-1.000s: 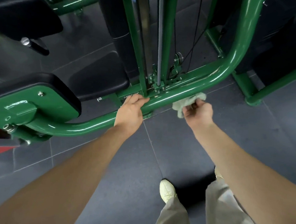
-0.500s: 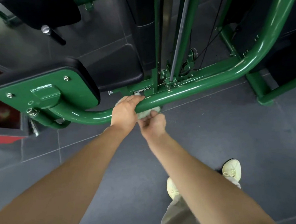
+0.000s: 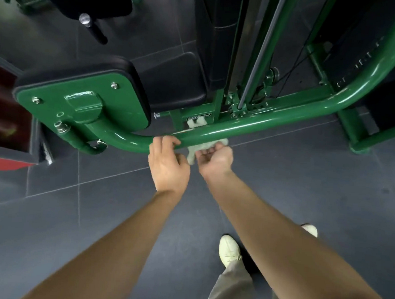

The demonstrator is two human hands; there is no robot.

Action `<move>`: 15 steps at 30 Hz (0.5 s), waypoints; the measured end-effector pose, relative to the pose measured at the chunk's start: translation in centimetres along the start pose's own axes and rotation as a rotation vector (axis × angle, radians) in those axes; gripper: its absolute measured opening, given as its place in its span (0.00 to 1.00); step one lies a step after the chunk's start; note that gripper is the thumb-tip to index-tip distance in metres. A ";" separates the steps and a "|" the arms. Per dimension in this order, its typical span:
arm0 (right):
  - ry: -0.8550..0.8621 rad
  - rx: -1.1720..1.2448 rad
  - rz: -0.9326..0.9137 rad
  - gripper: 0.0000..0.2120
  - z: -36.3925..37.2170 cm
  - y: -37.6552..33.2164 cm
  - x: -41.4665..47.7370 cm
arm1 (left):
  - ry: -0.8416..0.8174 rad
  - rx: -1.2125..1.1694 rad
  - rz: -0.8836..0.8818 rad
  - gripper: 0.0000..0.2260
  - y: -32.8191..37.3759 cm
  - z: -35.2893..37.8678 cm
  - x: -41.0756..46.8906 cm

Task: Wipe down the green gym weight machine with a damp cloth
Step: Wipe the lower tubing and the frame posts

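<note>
A thick green tube (image 3: 262, 124) of the weight machine runs across the view, from a green-backed black pad (image 3: 83, 105) at the left up to the right. A pale cloth (image 3: 202, 146) is wrapped around the tube near its middle, one end showing above the tube and the rest hanging below. My right hand (image 3: 215, 161) grips the cloth from under the tube, palm turned up. My left hand (image 3: 168, 163) is just left of it, fingers curled with the tips at the tube's lower edge; whether it pinches the cloth is unclear.
Dark grey floor tiles (image 3: 72, 211) lie below the tube. Behind it are a black seat pad (image 3: 172, 83), green uprights with a steel rod (image 3: 259, 60) and a black handle peg (image 3: 93, 28). A red and grey block (image 3: 5, 137) is at the left. My shoes (image 3: 229, 250) are near the bottom.
My right hand slid the cloth leftward along the tube, from well right of my left hand to right beside it. My left hand came off the top of the tube and dropped slightly lower.
</note>
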State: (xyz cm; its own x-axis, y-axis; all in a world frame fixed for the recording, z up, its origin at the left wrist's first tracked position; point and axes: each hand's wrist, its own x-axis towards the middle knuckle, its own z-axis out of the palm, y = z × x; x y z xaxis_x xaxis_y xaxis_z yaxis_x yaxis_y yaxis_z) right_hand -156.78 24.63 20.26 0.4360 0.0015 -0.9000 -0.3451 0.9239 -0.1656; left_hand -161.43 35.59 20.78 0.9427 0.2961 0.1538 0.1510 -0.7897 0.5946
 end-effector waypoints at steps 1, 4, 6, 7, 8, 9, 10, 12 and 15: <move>-0.023 -0.008 0.038 0.13 0.6 2.0 -0.4 | 0.047 -0.146 -0.294 0.08 0.2 -0.2 -0.4; -0.048 -0.046 0.096 0.11 1.0 4.3 -1.1 | -0.091 -0.596 -1.023 0.21 0.5 0.0 0.4; -0.044 -0.087 0.060 0.10 0.2 3.3 -1.3 | -0.355 -0.886 -1.122 0.29 0.5 0.1 0.7; -0.043 -0.109 0.035 0.09 -0.4 2.4 -1.3 | -0.448 -0.982 -1.138 0.27 0.7 0.1 0.5; -0.042 -0.120 0.013 0.09 -0.8 1.7 -1.4 | -0.497 -1.042 -1.146 0.25 0.9 0.0 0.2; -0.036 -0.109 -0.010 0.09 -1.6 0.8 -1.3 | -0.537 -1.100 -1.157 0.24 1.3 0.6 0.0; -0.040 -0.096 -0.030 0.10 -2.1 0.3 -1.3 | -0.563 -1.184 -1.164 0.23 1.7 0.9 -0.2; -0.067 -0.114 -0.052 0.10 -2.6 -0.1 -1.4 | -0.540 -1.336 -1.217 0.19 1.7 2.3 -0.3; -0.120 -0.267 -0.050 0.11 -2.7 0.7 -1.3 | -0.343 -1.332 -1.314 0.15 0.4 3.1 0.3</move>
State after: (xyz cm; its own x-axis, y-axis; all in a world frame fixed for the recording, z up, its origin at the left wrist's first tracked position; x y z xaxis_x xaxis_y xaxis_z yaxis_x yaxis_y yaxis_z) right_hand -159.82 24.25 20.25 0.5478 0.0185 -0.8364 -0.5200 0.7907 -0.3231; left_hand -160.15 33.72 18.64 0.4741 0.0438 -0.8794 0.5829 0.7329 0.3508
